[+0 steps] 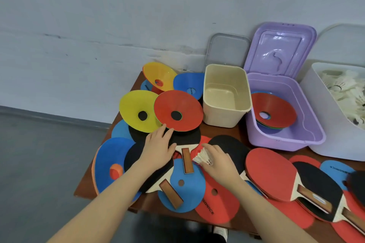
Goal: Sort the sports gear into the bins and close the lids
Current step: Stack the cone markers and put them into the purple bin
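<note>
The right hand (219, 161) pinches a white shuttlecock (201, 157) just above the pile of bats in the middle of the table (83, 187), fingers curled round its feathers. The left hand (158, 149) lies flat and relaxed, grasping nothing, its fingertips touching the rim of a red cone (178, 110) that leans on a yellow cone (138, 113). Around the hands the sorting looks, by my judgement, under way but far from done: the purple bin (284, 136) holds a small stack of cones, red on top, and the white bin (335, 144) at the right edge is partly filled with shuttlecocks, while the beige bin (227, 92) between cones and purple bin holds nothing. Left to do: the held shuttlecock likely belongs in the white bin, several cones remain loose at the back and left, and many bats (274, 173) cover the front. All lids are open; the purple lid (280, 49) and a grey lid (227, 49) stand against the wall.
</note>
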Motion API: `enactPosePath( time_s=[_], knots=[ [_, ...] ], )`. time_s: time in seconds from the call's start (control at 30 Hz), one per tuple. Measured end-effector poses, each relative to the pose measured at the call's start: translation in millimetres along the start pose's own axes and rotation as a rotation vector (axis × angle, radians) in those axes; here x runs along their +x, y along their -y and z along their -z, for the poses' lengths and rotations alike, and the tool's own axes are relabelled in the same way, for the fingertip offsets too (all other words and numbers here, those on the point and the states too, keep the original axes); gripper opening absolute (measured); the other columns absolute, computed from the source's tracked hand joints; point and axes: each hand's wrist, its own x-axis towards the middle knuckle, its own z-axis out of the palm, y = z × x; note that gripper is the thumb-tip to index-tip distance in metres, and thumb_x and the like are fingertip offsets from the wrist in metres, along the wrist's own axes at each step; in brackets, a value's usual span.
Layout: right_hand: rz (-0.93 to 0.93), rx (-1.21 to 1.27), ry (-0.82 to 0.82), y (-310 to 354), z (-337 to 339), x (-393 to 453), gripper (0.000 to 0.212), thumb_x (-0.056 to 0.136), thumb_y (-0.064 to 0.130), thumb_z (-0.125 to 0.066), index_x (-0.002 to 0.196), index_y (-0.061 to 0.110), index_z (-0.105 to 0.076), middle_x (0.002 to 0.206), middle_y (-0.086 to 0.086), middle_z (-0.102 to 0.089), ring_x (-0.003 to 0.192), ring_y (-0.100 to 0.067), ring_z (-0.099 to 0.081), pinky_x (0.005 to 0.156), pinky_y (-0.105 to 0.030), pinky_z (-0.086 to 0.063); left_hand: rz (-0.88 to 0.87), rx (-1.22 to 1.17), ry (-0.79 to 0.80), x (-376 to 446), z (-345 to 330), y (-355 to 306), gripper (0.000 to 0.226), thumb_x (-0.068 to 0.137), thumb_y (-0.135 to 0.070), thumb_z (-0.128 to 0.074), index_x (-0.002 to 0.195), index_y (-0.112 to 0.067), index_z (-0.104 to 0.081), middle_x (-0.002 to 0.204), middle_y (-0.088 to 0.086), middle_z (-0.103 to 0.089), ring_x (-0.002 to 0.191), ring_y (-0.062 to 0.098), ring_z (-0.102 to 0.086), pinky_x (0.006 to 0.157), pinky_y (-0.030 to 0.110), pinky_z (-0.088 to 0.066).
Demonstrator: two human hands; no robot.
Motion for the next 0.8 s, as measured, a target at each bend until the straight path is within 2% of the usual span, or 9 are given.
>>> enactPosePath(
  time_s=[0.17,0.23,0.33,0.4,0.5,0.6,0.67,0.73,0.8],
  knots=[
    [0.08,0.179,-0.232,-4.0,22.7,-8.1,0.062,0.082,0.026,-0.063,0.139,0.025,-0.039,0.118,0.008,-0.049,0.106,-0.01,-0.051,0.085,-0.032,-0.045,-0.037,-0.059,-0.008,8.8,-13.2,-8.7,0.052,0.096,-0.034,-0.046,0.143,-0.017,-0.032,0.152,0.011,-0.024,0.139,0.025,-0.023,0.11,0.039,-0.019],
    [0.057,0.215,-0.311,-6.1,32.9,-9.4,0.062,0.081,0.027,-0.064,0.138,0.024,-0.041,0.117,0.008,-0.05,0.105,-0.008,-0.052,0.083,-0.029,-0.046,-0.037,-0.096,-0.09,11.7,-16.4,-13.6,0.048,0.093,-0.028,-0.052,0.138,-0.011,-0.042,0.147,0.015,-0.033,0.133,0.029,-0.032,0.106,0.04,-0.028],
    [0.039,0.217,-0.397,-9.1,47.6,-6.5,0.059,0.082,0.031,-0.064,0.136,0.022,-0.043,0.117,0.008,-0.051,0.108,-0.005,-0.05,0.086,-0.024,-0.043,0.123,-0.14,-0.308,21.5,-14.1,-20.1,0.052,0.09,-0.026,-0.058,0.133,-0.002,-0.043,0.134,0.021,-0.042,0.123,0.034,-0.042,0.097,0.042,-0.04],
    [0.022,0.22,-0.441,-11.2,57.0,-2.8,0.058,0.084,0.031,-0.067,0.136,0.021,-0.043,0.115,0.007,-0.052,0.108,-0.004,-0.05,0.087,-0.02,-0.041,0.267,-0.161,-0.34,30.6,-10.8,-22.6,0.064,0.09,-0.032,-0.057,0.139,0.001,-0.032,0.134,0.026,-0.039,0.121,0.038,-0.042,0.095,0.044,-0.042],
    [0.003,0.244,-0.456,-13.7,69.2,2.4,0.057,0.084,0.033,-0.066,0.136,0.022,-0.043,0.114,0.01,-0.051,0.107,-0.002,-0.051,0.088,-0.021,-0.043,0.404,-0.238,-0.274,46.7,-10.6,-20.8,0.077,0.092,-0.041,-0.051,0.144,0.003,-0.016,0.137,0.028,-0.033,0.122,0.039,-0.041,0.097,0.046,-0.043],
    [0.013,0.238,-0.449,-16.1,74.6,9.8,0.057,0.084,0.039,-0.065,0.135,0.022,-0.045,0.112,0.011,-0.052,0.105,-0.003,-0.052,0.086,-0.025,-0.046,0.455,-0.406,-0.282,59.1,-9.1,-15.7,0.078,0.091,-0.029,-0.056,0.145,0.001,-0.009,0.137,0.026,-0.027,0.116,0.039,-0.046,0.093,0.045,-0.046],
    [0.01,0.239,-0.451,-16.3,74.2,15.3,0.06,0.083,0.046,-0.064,0.135,0.022,-0.045,0.11,0.01,-0.053,0.104,-0.004,-0.053,0.085,-0.026,-0.047,0.449,-0.501,-0.295,64.8,-8.9,-12.3,0.073,0.091,-0.016,-0.056,0.146,-0.002,-0.01,0.135,0.023,-0.03,0.111,0.035,-0.05,0.091,0.04,-0.047],
    [0.017,0.242,-0.449,-16.7,71.4,18.9,0.062,0.082,0.049,-0.061,0.135,0.022,-0.045,0.11,0.01,-0.053,0.105,-0.004,-0.052,0.085,-0.025,-0.046,0.418,-0.555,-0.319,68.5,-9.6,-8.0,0.065,0.092,-0.007,-0.052,0.147,-0.006,-0.017,0.131,0.018,-0.041,0.113,0.031,-0.05,0.092,0.036,-0.044],
    [0.02,0.251,-0.443,-17.0,69.1,19.7,0.061,0.083,0.043,-0.064,0.136,0.023,-0.044,0.11,0.01,-0.052,0.104,-0.004,-0.052,0.086,-0.023,-0.044,0.41,-0.596,-0.35,67.6,-8.2,-4.5,0.058,0.093,-0.004,-0.046,0.146,-0.01,-0.022,0.123,0.016,-0.048,0.111,0.028,-0.05,0.092,0.035,-0.043]
  ],
)
